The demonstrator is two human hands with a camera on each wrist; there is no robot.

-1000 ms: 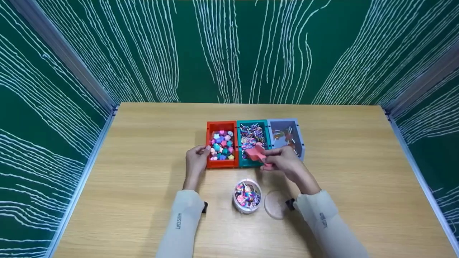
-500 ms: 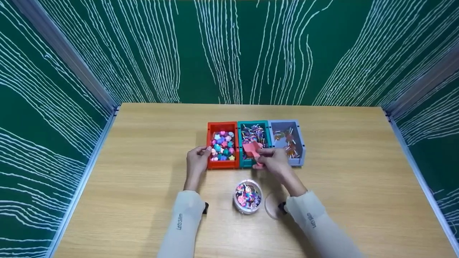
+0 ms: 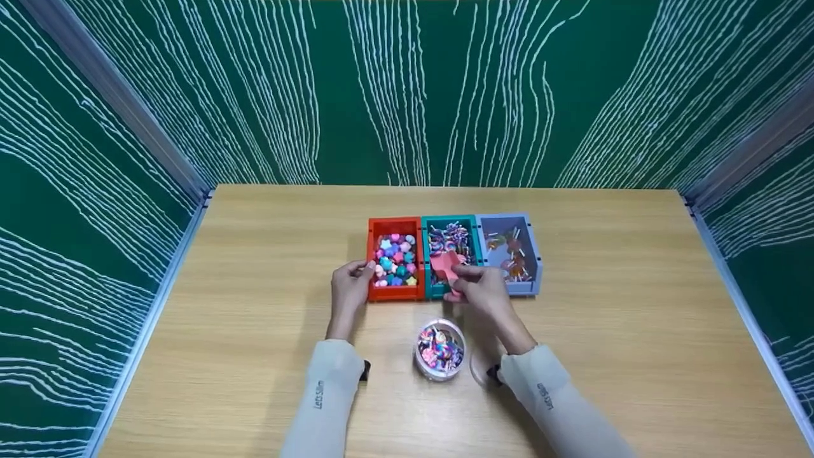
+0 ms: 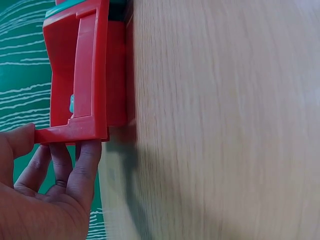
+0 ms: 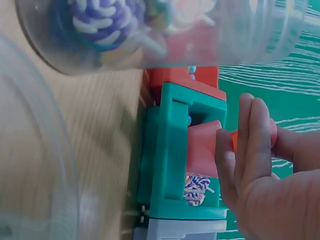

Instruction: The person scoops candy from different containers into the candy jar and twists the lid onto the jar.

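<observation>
My left hand (image 3: 349, 289) grips the side wall of the red bin (image 3: 395, 293), thumb over the rim and fingers outside it, as the left wrist view shows. Colourful star and round beads (image 3: 395, 259) lie in that bin. In my right hand (image 3: 486, 289) is a pink scoop (image 3: 444, 264), pinched by its handle. Its blade is tipped into the green bin (image 3: 428, 222) among small swirl lollipop charms (image 3: 453, 235). The right wrist view shows the scoop (image 5: 202, 147) inside the front part of the green bin, with a purple-white lollipop charm (image 5: 197, 189) beside it.
A clear round jar (image 3: 418, 366) holding lollipop charms stands in front of the bins. Next to it lies a clear lid (image 3: 478, 369), partly under my right wrist. The grey-blue bin (image 3: 534, 280) on the right holds several orange and yellow charms. Green patterned panels (image 3: 439, 95) rise behind the table.
My right hand has moved left with the scoop, bringing it further over the green bin's front part. More of the grey-blue bin shows now. The left hand keeps its hold on the red bin.
</observation>
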